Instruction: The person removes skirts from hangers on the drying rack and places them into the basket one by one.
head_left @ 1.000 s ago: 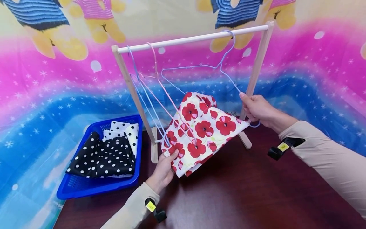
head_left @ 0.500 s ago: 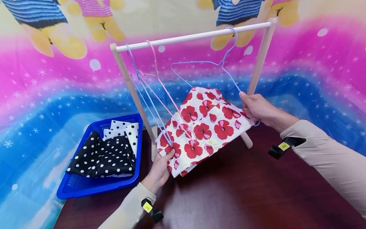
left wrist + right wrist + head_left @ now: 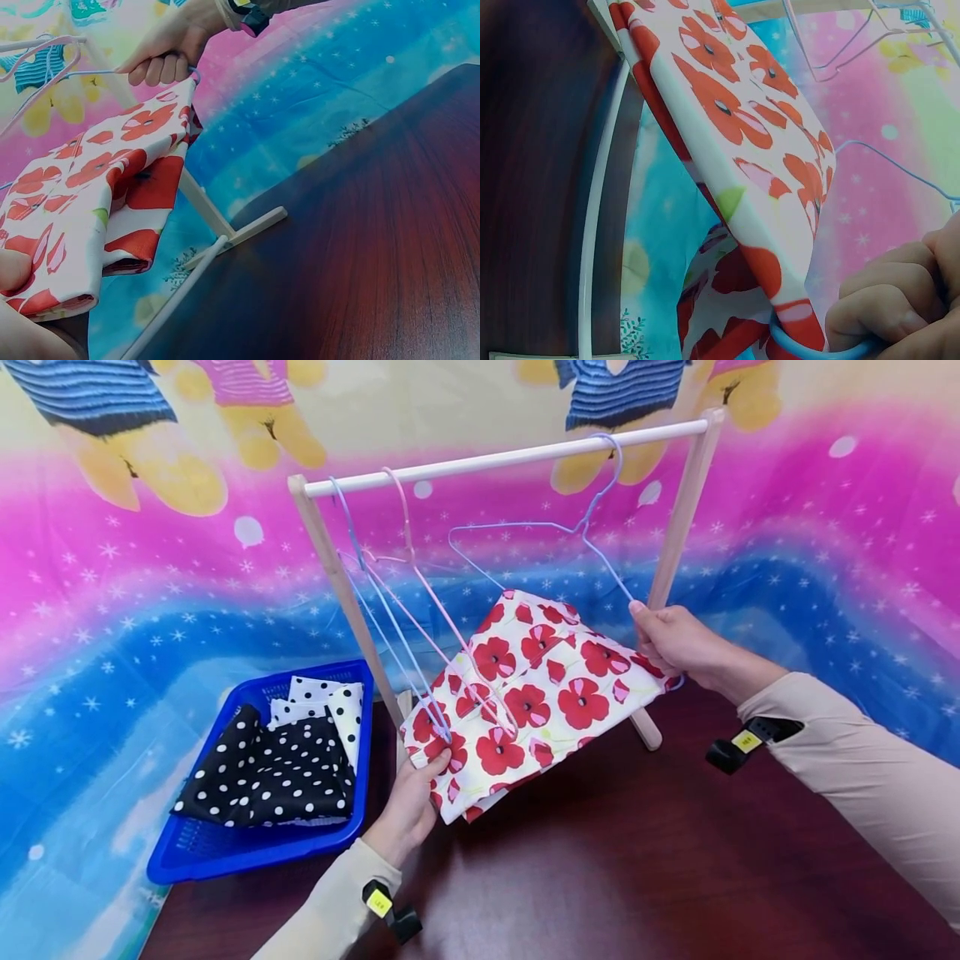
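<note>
A white cloth with red flowers (image 3: 528, 706), folded in layers, lies slantwise through the light blue hanger (image 3: 606, 556), which hangs from the rack's rail. My left hand (image 3: 408, 806) pinches the cloth's near left corner, thumb on top. At the other end, my right hand (image 3: 678, 643) grips the hanger's right side, fingers curled round the wire. The right wrist view has the hanger's curved blue end (image 3: 817, 351) emerging beside those fingers (image 3: 889, 300) and passing by the cloth's edge. Most of the hanger's lower bar is hidden by the cloth.
A wooden rack (image 3: 510, 458) stands on the dark table (image 3: 637, 860). A pink hanger (image 3: 411, 539) and another blue hanger (image 3: 360, 547) hang at its left, their lower ends in front of the cloth. Left of it, a blue basket (image 3: 258, 856) holds polka-dot cloths (image 3: 285, 768).
My left hand has moved left and slightly down, drawing the cloth's corner with it. The cloth lies more spread. My right hand has stayed almost in place on the hanger.
</note>
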The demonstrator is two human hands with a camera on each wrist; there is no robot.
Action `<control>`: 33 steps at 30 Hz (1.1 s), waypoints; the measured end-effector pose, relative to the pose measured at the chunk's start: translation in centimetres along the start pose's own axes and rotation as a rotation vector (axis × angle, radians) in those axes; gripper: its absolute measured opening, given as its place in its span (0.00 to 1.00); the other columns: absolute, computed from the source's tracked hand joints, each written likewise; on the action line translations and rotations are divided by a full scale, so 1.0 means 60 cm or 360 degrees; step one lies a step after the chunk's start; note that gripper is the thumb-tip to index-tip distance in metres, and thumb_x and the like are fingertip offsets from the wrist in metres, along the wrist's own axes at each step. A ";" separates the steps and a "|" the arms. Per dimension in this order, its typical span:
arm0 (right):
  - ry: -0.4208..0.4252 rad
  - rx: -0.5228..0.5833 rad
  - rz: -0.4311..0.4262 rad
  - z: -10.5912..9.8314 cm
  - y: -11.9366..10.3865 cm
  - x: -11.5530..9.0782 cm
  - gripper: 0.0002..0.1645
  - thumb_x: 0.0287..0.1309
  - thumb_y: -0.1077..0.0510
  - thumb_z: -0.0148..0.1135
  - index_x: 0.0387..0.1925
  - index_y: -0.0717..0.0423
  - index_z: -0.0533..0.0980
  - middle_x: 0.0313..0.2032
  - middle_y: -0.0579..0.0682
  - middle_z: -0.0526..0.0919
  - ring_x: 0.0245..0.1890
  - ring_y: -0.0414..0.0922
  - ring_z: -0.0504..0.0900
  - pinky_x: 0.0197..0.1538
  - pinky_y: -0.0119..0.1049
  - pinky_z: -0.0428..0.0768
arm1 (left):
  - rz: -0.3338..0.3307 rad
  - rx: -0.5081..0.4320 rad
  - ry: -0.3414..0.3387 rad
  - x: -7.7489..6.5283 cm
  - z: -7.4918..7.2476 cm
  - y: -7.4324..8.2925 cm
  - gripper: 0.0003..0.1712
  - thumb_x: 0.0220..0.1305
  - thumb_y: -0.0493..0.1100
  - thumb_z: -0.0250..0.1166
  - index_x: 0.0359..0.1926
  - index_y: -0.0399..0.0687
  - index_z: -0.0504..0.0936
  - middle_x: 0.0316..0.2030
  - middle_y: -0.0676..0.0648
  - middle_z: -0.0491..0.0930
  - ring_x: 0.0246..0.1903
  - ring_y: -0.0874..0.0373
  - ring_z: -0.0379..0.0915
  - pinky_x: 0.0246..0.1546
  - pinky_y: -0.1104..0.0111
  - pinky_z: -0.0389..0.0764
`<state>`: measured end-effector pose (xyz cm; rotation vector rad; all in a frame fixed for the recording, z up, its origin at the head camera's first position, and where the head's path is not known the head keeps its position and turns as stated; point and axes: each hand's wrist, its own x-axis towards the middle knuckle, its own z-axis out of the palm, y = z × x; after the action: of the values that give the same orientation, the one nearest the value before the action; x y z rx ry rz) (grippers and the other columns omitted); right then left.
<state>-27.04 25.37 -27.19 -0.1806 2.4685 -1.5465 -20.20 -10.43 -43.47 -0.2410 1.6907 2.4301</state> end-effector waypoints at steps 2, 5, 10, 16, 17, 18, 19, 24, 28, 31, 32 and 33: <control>0.0010 -0.0003 0.0012 0.000 0.001 0.000 0.34 0.75 0.32 0.35 0.20 0.50 0.60 0.13 0.41 0.58 0.11 0.38 0.56 0.17 0.33 0.56 | 0.0012 0.0012 0.0003 0.000 -0.002 0.001 0.31 0.74 0.47 0.59 0.73 0.47 0.62 0.58 0.51 0.81 0.52 0.62 0.81 0.53 0.69 0.82; 0.0007 -0.0004 0.0015 0.000 0.001 0.001 0.34 0.75 0.32 0.35 0.20 0.50 0.60 0.12 0.41 0.58 0.11 0.38 0.56 0.17 0.33 0.56 | -0.0002 0.0022 0.0031 -0.002 -0.003 0.003 0.31 0.74 0.47 0.59 0.72 0.49 0.62 0.58 0.51 0.80 0.51 0.62 0.81 0.53 0.68 0.82; 0.0003 0.0004 0.0015 0.002 0.002 0.001 0.34 0.77 0.34 0.34 0.19 0.50 0.60 0.12 0.41 0.58 0.11 0.38 0.56 0.18 0.33 0.55 | -0.0017 0.0021 0.0047 -0.003 -0.006 0.007 0.31 0.74 0.47 0.59 0.73 0.52 0.61 0.61 0.49 0.78 0.53 0.61 0.80 0.54 0.66 0.82; -0.0011 0.0016 0.0015 0.003 0.002 0.002 0.34 0.76 0.33 0.35 0.19 0.50 0.60 0.12 0.41 0.58 0.11 0.38 0.55 0.19 0.38 0.51 | -0.0006 0.0035 0.0040 -0.004 -0.010 0.011 0.30 0.74 0.47 0.59 0.72 0.52 0.61 0.61 0.50 0.77 0.55 0.60 0.78 0.55 0.67 0.82; -0.0011 0.0011 0.0015 0.003 0.003 0.002 0.34 0.76 0.33 0.35 0.19 0.50 0.60 0.12 0.41 0.58 0.11 0.38 0.55 0.18 0.38 0.52 | -0.0005 0.0036 0.0036 -0.005 -0.011 0.012 0.30 0.74 0.47 0.59 0.72 0.51 0.61 0.61 0.49 0.77 0.55 0.60 0.79 0.55 0.67 0.82; -0.0009 0.0001 0.0015 0.003 0.003 0.002 0.34 0.76 0.33 0.35 0.19 0.50 0.60 0.12 0.41 0.58 0.11 0.38 0.55 0.18 0.37 0.52 | -0.0002 0.0037 0.0030 -0.005 -0.012 0.012 0.30 0.74 0.47 0.59 0.72 0.50 0.61 0.61 0.49 0.78 0.54 0.60 0.79 0.54 0.67 0.82; -0.0008 -0.0006 0.0015 0.003 0.003 0.002 0.34 0.76 0.33 0.35 0.19 0.50 0.60 0.12 0.42 0.58 0.11 0.38 0.56 0.18 0.37 0.52 | -0.0004 0.0037 0.0032 -0.005 -0.012 0.013 0.30 0.74 0.47 0.59 0.71 0.49 0.62 0.60 0.50 0.78 0.54 0.61 0.80 0.54 0.67 0.82; -0.0009 -0.0046 0.0008 0.002 0.003 0.002 0.34 0.76 0.33 0.35 0.19 0.50 0.60 0.12 0.42 0.59 0.11 0.39 0.56 0.17 0.36 0.55 | 0.0000 0.0037 0.0043 -0.006 -0.016 0.017 0.28 0.75 0.47 0.58 0.70 0.48 0.64 0.55 0.52 0.81 0.51 0.62 0.82 0.51 0.68 0.84; -0.0010 -0.0059 0.0000 0.001 0.003 0.002 0.34 0.76 0.33 0.35 0.19 0.50 0.60 0.12 0.43 0.58 0.11 0.39 0.56 0.17 0.36 0.55 | -0.0004 0.0051 0.0050 -0.006 -0.018 0.020 0.28 0.75 0.48 0.58 0.70 0.49 0.64 0.54 0.54 0.82 0.50 0.63 0.82 0.51 0.68 0.84; -0.0007 -0.0061 0.0004 0.001 0.003 0.003 0.34 0.76 0.33 0.36 0.19 0.50 0.60 0.12 0.42 0.59 0.11 0.39 0.56 0.17 0.34 0.55 | -0.0014 0.0055 0.0062 -0.006 -0.021 0.021 0.28 0.74 0.48 0.59 0.70 0.49 0.64 0.55 0.54 0.82 0.51 0.63 0.82 0.51 0.68 0.84; -0.0007 -0.0061 0.0006 0.001 0.002 0.003 0.34 0.76 0.32 0.36 0.19 0.50 0.60 0.12 0.42 0.59 0.11 0.39 0.56 0.17 0.34 0.56 | -0.0016 0.0055 0.0067 -0.005 -0.022 0.021 0.28 0.74 0.48 0.59 0.70 0.49 0.64 0.55 0.54 0.81 0.51 0.62 0.82 0.51 0.68 0.84; -0.0006 -0.0060 0.0010 0.001 0.002 0.003 0.34 0.76 0.32 0.36 0.19 0.50 0.60 0.12 0.42 0.59 0.11 0.39 0.56 0.17 0.33 0.56 | -0.0015 0.0053 0.0072 -0.005 -0.022 0.021 0.28 0.75 0.48 0.59 0.70 0.49 0.64 0.55 0.54 0.81 0.51 0.62 0.82 0.51 0.68 0.84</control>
<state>-27.20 25.34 -27.34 -0.1815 2.4942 -1.4961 -20.14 -12.12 -42.70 -0.3006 1.7425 2.4054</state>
